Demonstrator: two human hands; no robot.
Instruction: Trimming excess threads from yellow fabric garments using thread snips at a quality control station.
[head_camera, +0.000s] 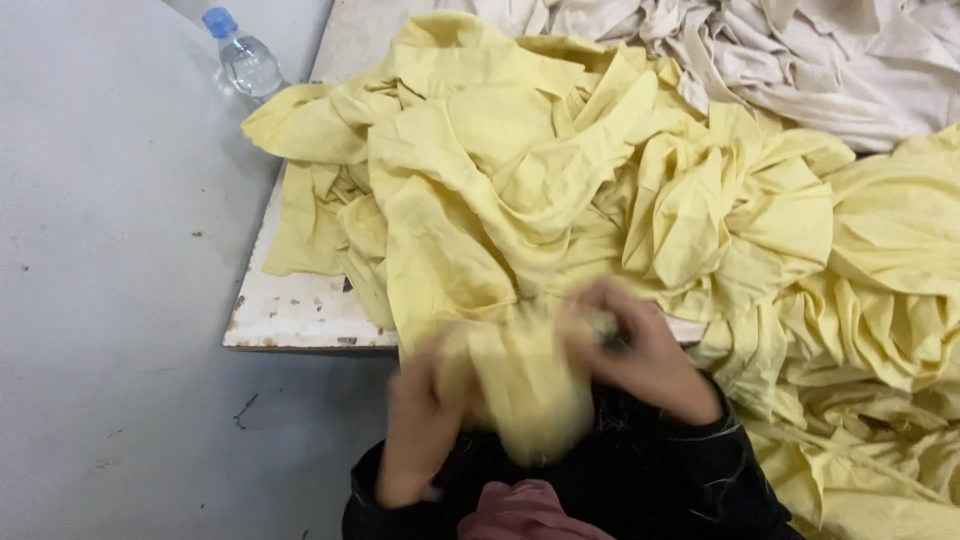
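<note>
Both hands worked at the near edge of the table (290, 315), blurred by motion. Left hand (415, 425) — fingers curled around a hanging fold of the yellow cloth (520, 390), gripping it from the left side. Right hand (640, 355) — fingers bent and clenched on the same fold from the right, knuckles up; exact finger spacing could not be told through the blur. The held fold hung off the table's near edge, between the hands, joined to the large yellow heap (560, 180) spread across the table. Cream-coloured cloth (800, 60) lay piled at the far right. A clear plastic bottle (245, 60) with blue cap stood on the grey floor (110, 300), far left.
</note>
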